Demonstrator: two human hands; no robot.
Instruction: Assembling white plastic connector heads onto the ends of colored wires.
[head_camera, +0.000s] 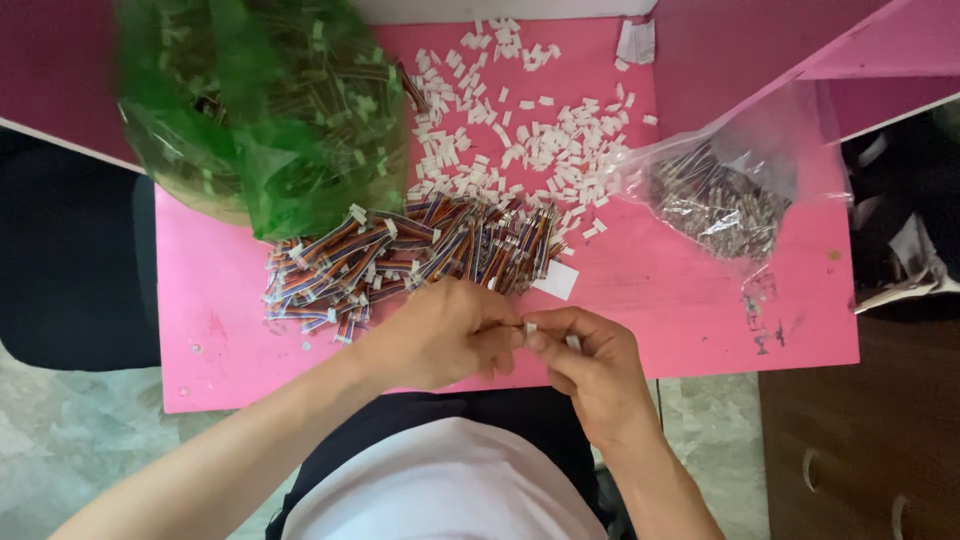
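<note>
Low centre of the frame, your left hand (440, 335) and right hand (590, 365) pinch one small white connector (531, 328) together, below the wire pile (400, 255).

Small assembly workbench: pink table (700, 330), heaped wire harnesses (400, 255), loose white connectors (520, 140), bagged parts (715, 205).
</note>
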